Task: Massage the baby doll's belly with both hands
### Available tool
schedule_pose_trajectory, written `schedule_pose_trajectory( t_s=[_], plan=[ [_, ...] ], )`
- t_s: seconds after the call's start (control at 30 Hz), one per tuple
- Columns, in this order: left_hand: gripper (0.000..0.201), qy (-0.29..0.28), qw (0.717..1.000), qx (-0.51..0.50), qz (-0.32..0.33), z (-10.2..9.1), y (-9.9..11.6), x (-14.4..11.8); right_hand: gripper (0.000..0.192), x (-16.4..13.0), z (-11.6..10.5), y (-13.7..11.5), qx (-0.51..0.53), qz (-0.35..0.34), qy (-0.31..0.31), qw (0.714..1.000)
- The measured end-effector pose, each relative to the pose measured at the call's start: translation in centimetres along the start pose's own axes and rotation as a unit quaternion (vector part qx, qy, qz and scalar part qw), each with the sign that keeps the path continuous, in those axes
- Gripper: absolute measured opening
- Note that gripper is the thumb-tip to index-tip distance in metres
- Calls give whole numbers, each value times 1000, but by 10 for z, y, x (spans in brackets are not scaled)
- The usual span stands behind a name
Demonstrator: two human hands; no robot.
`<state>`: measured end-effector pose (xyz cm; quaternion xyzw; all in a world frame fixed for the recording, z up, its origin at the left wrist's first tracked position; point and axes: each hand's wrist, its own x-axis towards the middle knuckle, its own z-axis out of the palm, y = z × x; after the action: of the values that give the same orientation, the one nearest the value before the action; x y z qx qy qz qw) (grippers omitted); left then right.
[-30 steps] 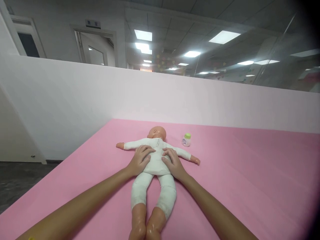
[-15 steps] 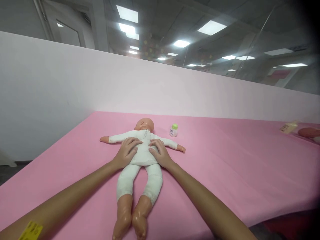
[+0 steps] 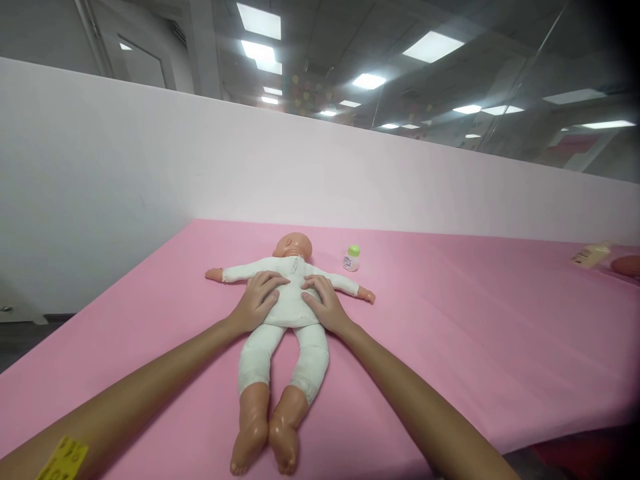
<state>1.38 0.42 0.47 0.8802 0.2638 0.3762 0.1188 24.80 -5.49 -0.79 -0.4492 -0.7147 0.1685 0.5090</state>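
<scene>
A baby doll (image 3: pixel 293 303) with a white cloth body lies face down on the pink table cover (image 3: pixel 440 320), its arms spread and its head turned to the left. My left hand (image 3: pixel 259 300) rests flat on the left side of its back, fingers extended. On the right side of the back lies my right hand (image 3: pixel 325 303), its fingers also stretched out. The thumbs point inward, with a strip of white cloth between the hands. Beyond the doll's right-hand arm stands a small clear bottle (image 3: pixel 351 259) with a green cap.
A low white partition (image 3: pixel 320 173) runs along the table's back edge, with glass above it. Far right are a pale yellow bottle (image 3: pixel 593 254) and part of a skin-coloured object (image 3: pixel 626 265), perhaps another doll. A yellow printed label (image 3: pixel 65 459) is on my left forearm.
The view has shifted slightly, so everything sits a little further right and higher. Both hands keep nearly the same place on the doll's back.
</scene>
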Motion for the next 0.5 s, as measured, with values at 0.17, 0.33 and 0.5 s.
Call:
schedule_pose_trajectory(
  t_s=[0.17, 0.33, 0.5],
  plan=[
    [36, -2, 1000, -4, -1, 0, -1, 0, 9, 0, 0, 0, 1, 0, 0, 1000],
    [36, -2, 1000, -5, -7, 0, -1, -1, 10, -1, 0, -1, -1, 8, -2, 1000],
    [35, 3, 1000, -6, -7, 0, 1, -1, 10, -2, 0, -1, 7, 10, -3, 1000]
  ],
)
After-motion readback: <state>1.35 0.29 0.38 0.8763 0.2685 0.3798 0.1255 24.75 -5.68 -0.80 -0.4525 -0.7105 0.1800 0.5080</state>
